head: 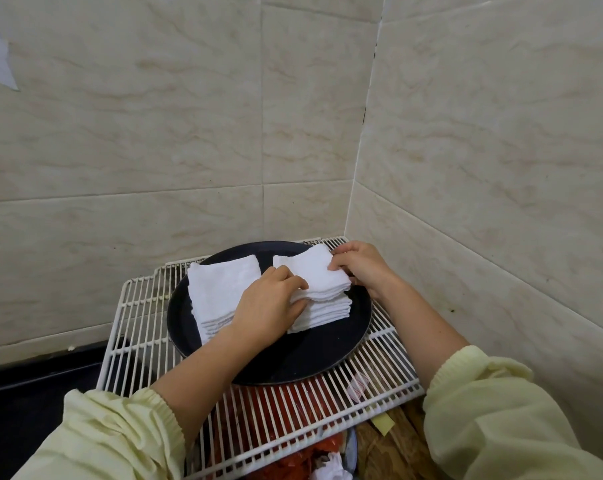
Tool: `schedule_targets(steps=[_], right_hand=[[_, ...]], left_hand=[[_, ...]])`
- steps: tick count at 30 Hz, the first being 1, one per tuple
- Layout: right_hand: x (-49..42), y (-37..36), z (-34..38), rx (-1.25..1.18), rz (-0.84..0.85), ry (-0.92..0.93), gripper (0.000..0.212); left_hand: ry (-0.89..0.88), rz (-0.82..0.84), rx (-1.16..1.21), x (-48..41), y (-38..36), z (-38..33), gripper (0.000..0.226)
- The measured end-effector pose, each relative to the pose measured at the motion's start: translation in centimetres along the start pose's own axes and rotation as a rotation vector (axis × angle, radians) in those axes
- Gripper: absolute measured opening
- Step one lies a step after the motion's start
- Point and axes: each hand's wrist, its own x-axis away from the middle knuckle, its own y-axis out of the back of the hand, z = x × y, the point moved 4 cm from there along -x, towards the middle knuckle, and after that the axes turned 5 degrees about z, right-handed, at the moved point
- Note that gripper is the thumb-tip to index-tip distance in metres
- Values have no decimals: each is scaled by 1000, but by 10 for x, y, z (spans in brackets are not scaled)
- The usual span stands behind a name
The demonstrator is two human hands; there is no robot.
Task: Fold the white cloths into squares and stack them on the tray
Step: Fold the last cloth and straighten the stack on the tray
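A round black tray point(293, 362) rests on a white wire rack. Two stacks of folded white cloths stand on it: a left stack point(217, 289) and a right stack point(322, 311). The top cloth of the right stack point(308, 268) lies slightly askew. My left hand point(268, 306) grips the near left edge of that top cloth, fingers curled over it. Pinching its far right edge is my right hand point(360, 266). Both arms wear pale yellow sleeves.
The white wire rack point(137, 306) sits in a corner of beige tiled walls point(483, 168). Under its near edge lie red scraps and crumpled paper in a bin point(313, 459). A dark counter point(33, 393) lies to the left.
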Motion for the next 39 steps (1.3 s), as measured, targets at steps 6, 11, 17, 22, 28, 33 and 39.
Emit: schedule_targets(steps=[6, 11, 17, 22, 28, 33, 39], right_hand=[[1, -1, -8, 144, 23, -68, 21], [1, 1, -12, 121, 13, -66, 20], [0, 4, -5, 47, -51, -5, 6], [5, -10, -12, -108, 51, -87, 17], [14, -22, -17, -393, 88, -109, 27], [18, -33, -19, -471, 163, -153, 31], [18, -27, -16, -377, 124, -88, 42]], left_hand=[[-4, 14, -13, -1, -4, -2, 35], [-31, 7, -10, -1, -5, -3, 37], [118, -145, 238, -7, 11, 4, 36], [586, 77, 1008, -17, 2, 7, 63], [792, 193, 1505, -22, -21, 4, 64], [844, 245, 1540, -19, -34, -2, 62], [859, 222, 1536, -11, -36, -5, 73]])
